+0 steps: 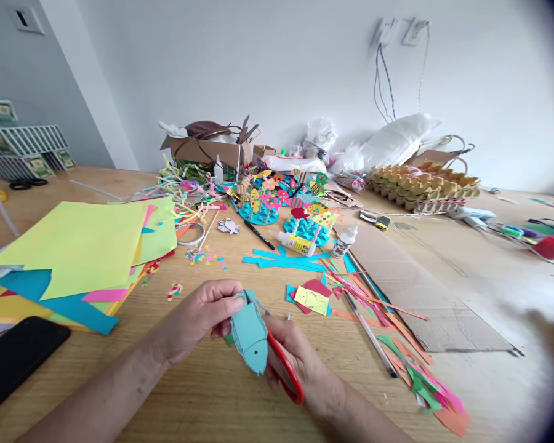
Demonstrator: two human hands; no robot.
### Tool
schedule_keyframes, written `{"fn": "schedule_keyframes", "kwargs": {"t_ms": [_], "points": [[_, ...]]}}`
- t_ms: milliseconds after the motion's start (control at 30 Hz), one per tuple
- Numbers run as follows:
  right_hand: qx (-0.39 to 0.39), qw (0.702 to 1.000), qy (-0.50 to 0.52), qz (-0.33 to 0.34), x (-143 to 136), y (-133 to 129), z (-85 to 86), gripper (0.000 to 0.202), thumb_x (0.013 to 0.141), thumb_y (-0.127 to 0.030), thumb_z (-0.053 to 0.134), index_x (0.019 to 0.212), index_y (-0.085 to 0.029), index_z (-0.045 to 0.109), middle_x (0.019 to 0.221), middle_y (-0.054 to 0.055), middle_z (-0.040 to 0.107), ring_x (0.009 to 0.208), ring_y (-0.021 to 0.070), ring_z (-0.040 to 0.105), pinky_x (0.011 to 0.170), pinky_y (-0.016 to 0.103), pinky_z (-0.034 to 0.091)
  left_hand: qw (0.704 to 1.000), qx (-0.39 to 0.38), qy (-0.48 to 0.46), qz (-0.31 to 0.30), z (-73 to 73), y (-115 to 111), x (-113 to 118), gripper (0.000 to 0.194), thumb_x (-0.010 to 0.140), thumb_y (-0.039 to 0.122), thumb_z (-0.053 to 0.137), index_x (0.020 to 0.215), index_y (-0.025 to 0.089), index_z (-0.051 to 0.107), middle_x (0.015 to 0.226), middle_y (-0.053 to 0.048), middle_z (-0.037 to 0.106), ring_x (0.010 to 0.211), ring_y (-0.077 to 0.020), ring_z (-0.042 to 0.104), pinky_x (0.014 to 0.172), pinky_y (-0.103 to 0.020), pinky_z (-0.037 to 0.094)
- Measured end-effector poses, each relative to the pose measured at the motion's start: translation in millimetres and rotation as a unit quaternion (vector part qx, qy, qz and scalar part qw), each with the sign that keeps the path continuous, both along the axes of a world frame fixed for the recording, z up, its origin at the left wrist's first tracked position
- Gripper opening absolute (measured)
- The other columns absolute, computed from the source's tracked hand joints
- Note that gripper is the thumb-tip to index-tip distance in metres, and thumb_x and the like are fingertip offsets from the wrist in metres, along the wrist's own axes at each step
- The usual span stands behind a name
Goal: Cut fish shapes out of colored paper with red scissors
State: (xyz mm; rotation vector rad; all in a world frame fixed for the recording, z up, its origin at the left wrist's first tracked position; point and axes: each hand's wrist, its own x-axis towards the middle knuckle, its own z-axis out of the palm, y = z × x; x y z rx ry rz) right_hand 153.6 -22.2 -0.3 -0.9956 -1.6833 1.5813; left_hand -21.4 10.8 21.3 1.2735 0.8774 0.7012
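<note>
A light blue paper fish (250, 335) with a drawn outline and a dot for an eye hangs nose down near the centre front. My left hand (215, 307) pinches it by the tail end between thumb and fingers. Red-handled scissors (286, 369) are in my right hand (295, 354), at the right side of the fish; their blades are mostly hidden behind the paper. A bit of green paper shows under my left fingers. Beyond my hands lies a yellow card (313, 299) with a fish drawn on it, on top of red and blue pieces.
Coloured sheets (74, 240) and a black phone (23, 357) lie at left. Paper strips, a pen (370, 335) and cardboard (415, 295) are at right. Glue bottles (345, 240), decorated paper fish on blue bases (307, 229), egg trays (420, 184) and a box (203, 151) stand further back.
</note>
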Motion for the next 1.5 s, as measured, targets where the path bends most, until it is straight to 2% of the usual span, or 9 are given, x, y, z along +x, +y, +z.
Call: {"fn": "schedule_keyframes", "kwargs": {"t_ms": [200, 367, 600, 867, 1167, 1333, 1500], "points": [[0.005, 1.000, 0.009, -0.001, -1.2, -1.9, -0.4, 0.041, 0.088, -0.050, 0.040, 0.061, -0.019, 0.038, 0.046, -0.007, 0.035, 0.038, 0.0062, 0.035, 0.036, 0.016, 0.028, 1.000, -0.007, -0.002, -0.009, -0.5, 0.4, -1.3, 0.027, 0.078, 0.039, 0.053, 0.063, 0.018, 0.046, 0.053, 0.006, 0.041, 0.047, -0.0070, 0.034, 0.044, -0.018, 0.027], [-0.009, 1.000, 0.012, -0.006, -0.8, -3.6, -5.5, 0.045, 0.088, -0.054, 0.038, 0.060, -0.018, 0.040, 0.042, -0.007, 0.035, 0.036, 0.0061, 0.035, 0.036, 0.016, 0.028, 1.000, -0.013, 0.001, -0.015, 1.3, 0.9, -1.5, 0.027, 0.077, 0.039, 0.053, 0.063, 0.018, 0.046, 0.054, 0.006, 0.042, 0.048, -0.0070, 0.035, 0.045, -0.017, 0.028], [-0.012, 1.000, 0.010, 0.005, -2.1, -3.0, 2.6, 0.051, 0.083, -0.064, 0.039, 0.063, -0.017, 0.042, 0.047, -0.007, 0.034, 0.035, 0.0041, 0.032, 0.033, 0.015, 0.026, 0.999, 0.007, 0.010, -0.048, 4.5, 3.0, -6.0, 0.027, 0.079, 0.037, 0.052, 0.062, 0.017, 0.045, 0.053, 0.007, 0.039, 0.047, -0.0061, 0.031, 0.043, -0.017, 0.025], [0.001, 0.999, 0.017, 0.036, 1.5, -3.1, -3.2, 0.045, 0.088, -0.056, 0.039, 0.067, -0.017, 0.042, 0.048, -0.008, 0.034, 0.036, 0.0031, 0.031, 0.034, 0.013, 0.027, 0.997, 0.017, 0.019, -0.079, 5.0, 6.9, -12.0, 0.027, 0.080, 0.035, 0.050, 0.062, 0.017, 0.044, 0.053, 0.007, 0.038, 0.047, -0.0065, 0.029, 0.043, -0.017, 0.025], [-0.012, 0.998, 0.027, 0.059, 2.9, -2.5, -1.5, 0.047, 0.086, -0.059, 0.040, 0.064, -0.018, 0.038, 0.047, -0.008, 0.030, 0.034, 0.0030, 0.030, 0.032, 0.013, 0.024, 0.994, 0.012, 0.022, -0.103, 12.9, 7.2, -14.6, 0.024, 0.076, 0.035, 0.052, 0.062, 0.017, 0.045, 0.052, 0.008, 0.036, 0.045, -0.0062, 0.027, 0.040, -0.018, 0.023], [-0.004, 0.997, -0.005, 0.074, 5.0, -0.9, -2.3, 0.047, 0.086, -0.060, 0.038, 0.064, -0.018, 0.037, 0.046, -0.008, 0.032, 0.034, 0.0032, 0.030, 0.030, 0.013, 0.023, 0.990, 0.015, 0.055, -0.129, 14.6, 9.7, -19.8, 0.024, 0.077, 0.034, 0.051, 0.061, 0.017, 0.047, 0.052, 0.007, 0.038, 0.045, -0.0062, 0.030, 0.041, -0.018, 0.024], [0.030, 0.994, -0.041, 0.097, 8.3, 1.2, -0.3, 0.040, 0.091, -0.048, 0.037, 0.064, -0.019, 0.035, 0.050, -0.007, 0.033, 0.038, 0.0040, 0.030, 0.034, 0.014, 0.024, 0.988, 0.003, 0.061, -0.141, 13.9, 10.6, -24.5, 0.021, 0.077, 0.032, 0.053, 0.063, 0.017, 0.049, 0.052, 0.008, 0.039, 0.044, -0.0061, 0.030, 0.040, -0.017, 0.024]]}}
